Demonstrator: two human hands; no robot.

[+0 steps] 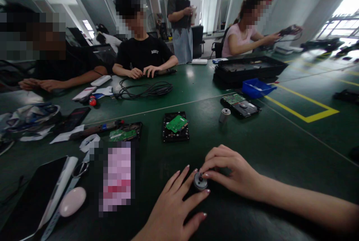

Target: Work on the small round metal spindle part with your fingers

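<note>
A small round metal motor (pixel 200 185) with a dark centre on its top stands on the green table, between my two hands. My left hand (pixel 181 203) lies low with its fingers spread; the index and middle fingers straddle the motor and hold it from either side. From the right, my right hand (pixel 228 168) reaches over it, thumb and index finger pinched at the motor's top near the centre. The fingertips partly cover that spot. A second silver cylinder like it (pixel 224 115) stands upright farther off, beyond my right hand.
Ahead lies a hard drive (pixel 165 136) with a loose green circuit board (pixel 176 123) on it. Another drive (pixel 242 106) sits by a blue bin (pixel 258 88) and black trays (pixel 248 70). At left are a tablet (pixel 36 196) and a pink oval object (pixel 73 201). Several people sit or stand opposite.
</note>
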